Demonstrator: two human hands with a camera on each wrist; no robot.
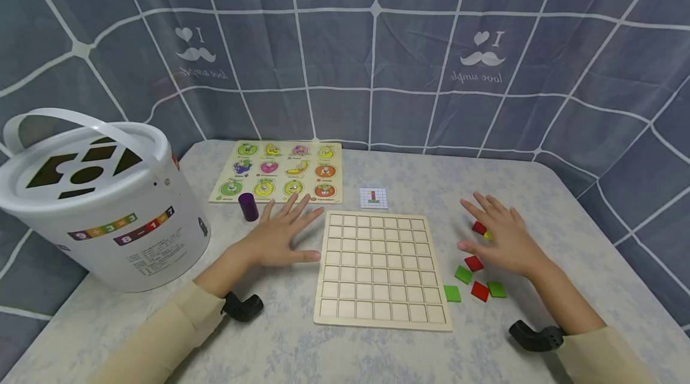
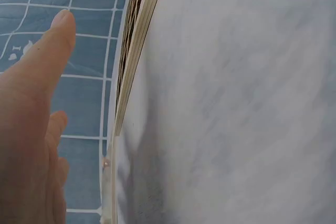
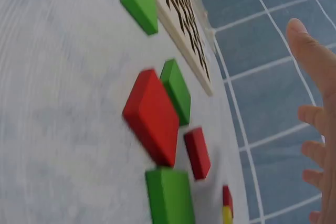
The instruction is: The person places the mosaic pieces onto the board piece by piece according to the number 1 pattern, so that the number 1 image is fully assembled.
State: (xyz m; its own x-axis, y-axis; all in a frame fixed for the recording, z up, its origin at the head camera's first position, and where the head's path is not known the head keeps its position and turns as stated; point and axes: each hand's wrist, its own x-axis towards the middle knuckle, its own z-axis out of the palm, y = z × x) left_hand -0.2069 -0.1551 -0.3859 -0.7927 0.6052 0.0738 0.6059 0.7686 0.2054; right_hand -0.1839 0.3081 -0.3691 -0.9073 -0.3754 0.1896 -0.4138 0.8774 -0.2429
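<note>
My left hand point(image 1: 280, 237) is spread with straight fingers beside the left edge of a wooden grid board point(image 1: 383, 270), holding nothing. My right hand point(image 1: 504, 240) hovers, fingers apart, above a loose group of small square tiles. Among these are a red tile point(image 1: 480, 291), a green tile point(image 1: 497, 289) and a yellow tile point(image 1: 487, 235) partly hidden by the hand. Another green tile point(image 3: 139, 3) lies against the board's right side. A small card point(image 1: 373, 198) with a red and green pattern on a grid lies behind the board.
A white bucket point(image 1: 162, 240) with a shape-cut lid stands at the left. A fruit picture board point(image 1: 280, 171) lies at the back left, with a purple cylinder point(image 1: 248, 207) at its front edge. Behind the table point(image 1: 259, 336) hangs a blue-grey checked curtain point(image 1: 334, 54).
</note>
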